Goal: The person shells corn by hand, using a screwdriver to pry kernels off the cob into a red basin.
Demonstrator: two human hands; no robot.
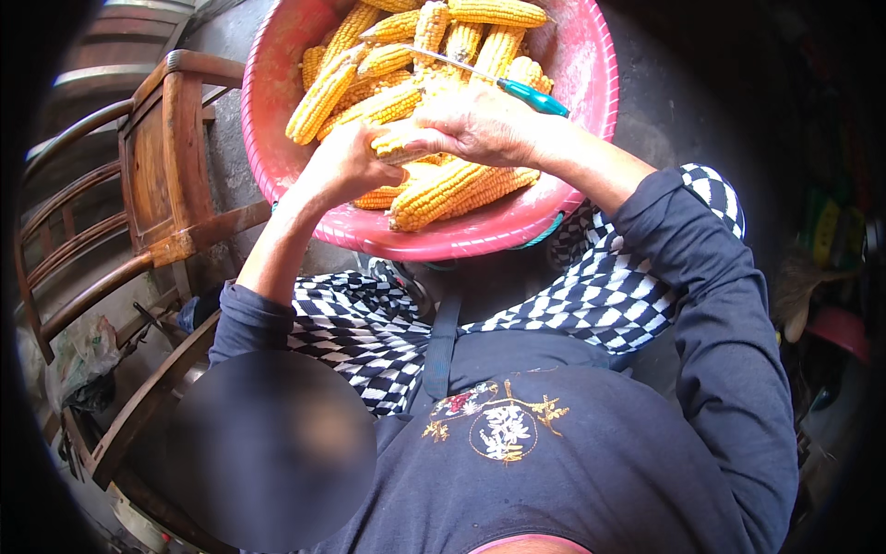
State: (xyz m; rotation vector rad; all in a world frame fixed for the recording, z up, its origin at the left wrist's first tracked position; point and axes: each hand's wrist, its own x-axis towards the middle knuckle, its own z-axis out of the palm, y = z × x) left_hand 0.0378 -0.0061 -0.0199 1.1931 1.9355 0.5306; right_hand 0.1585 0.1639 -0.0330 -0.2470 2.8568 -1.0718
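Note:
Before me stands a red plastic basin with several ears of dried yellow corn in it. Between my hands is one corn ear, lying roughly crosswise over the others. My left hand is closed around its left end. My right hand grips its other end, the thumb laid along the kernels. A screwdriver with a teal handle and a thin metal shaft lies by the back of my right hand, its shaft over the corn; whether any finger holds it is hidden.
A wooden chair stands left of the basin, with a clear plastic bag below it. My knees in checkered trousers flank the basin's near side. A broom-like thing and a reddish container are at the dim right edge.

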